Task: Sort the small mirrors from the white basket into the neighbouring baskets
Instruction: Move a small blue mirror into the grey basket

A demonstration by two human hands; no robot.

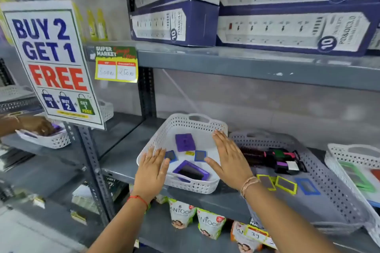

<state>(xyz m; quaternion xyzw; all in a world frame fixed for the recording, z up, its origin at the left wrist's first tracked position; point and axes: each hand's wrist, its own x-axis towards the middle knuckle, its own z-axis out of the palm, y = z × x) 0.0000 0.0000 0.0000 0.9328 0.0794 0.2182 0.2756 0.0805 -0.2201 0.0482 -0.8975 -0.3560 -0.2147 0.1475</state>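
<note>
My left hand (153, 167): flat, palm down, fingers spread, lying over the front-left rim of the white basket; its grip is empty.
My right hand (228, 157): flat and spread too, along the basket's right rim, thumb reaching inward toward a small blue mirror; it pinches nothing.
White basket (186, 183): on the grey shelf (121, 168), near the shelf's left end by the upright post, tilted so its front edge hangs just past the shelf's front edge.
Purple mirror, back up (183, 142): in the middle of the white basket, toward its rear.
Purple mirror, glass up (190, 170): at the basket's front edge, between my two hands.
Small blue mirrors: one (170, 155) just beside my left fingertips, another (200, 155) just beside my right thumb.
Yellow scrap (189, 153): between the two blue mirrors; too small to tell what it is.
Grey basket (329, 174): touching the white basket's right side, on the same shelf.
In the grey basket: two yellow-framed mirrors (285, 185) and a blue-framed mirror (307, 186) near its front left, dark hairbrushes (273, 158) toward the rear.
Far-right basket (337, 156): at the shelf's right end, holding a green-framed mirror (357, 176).
Another person's hand (36, 125): in a small basket (51, 140) on the neighbouring shelf to the left, behind the offer sign (51, 61).
</note>
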